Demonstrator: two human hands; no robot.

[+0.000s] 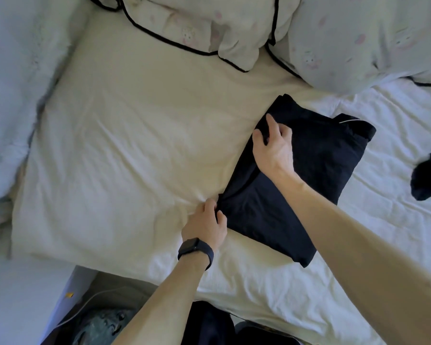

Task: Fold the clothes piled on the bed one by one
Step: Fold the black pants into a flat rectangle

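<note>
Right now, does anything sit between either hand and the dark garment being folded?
Nothing visible does. The left hand grips the near corner of the dark garment, and the right hand pinches its left edge farther up.

white bed [135, 145], folded dark garment [321, 155], pillows [358, 46]

The folded garment [306, 168] is smooth matt dark cloth, the bed sheet [135, 150] under it creased white cloth, the watch strap [207, 253] beside it matt.
</note>
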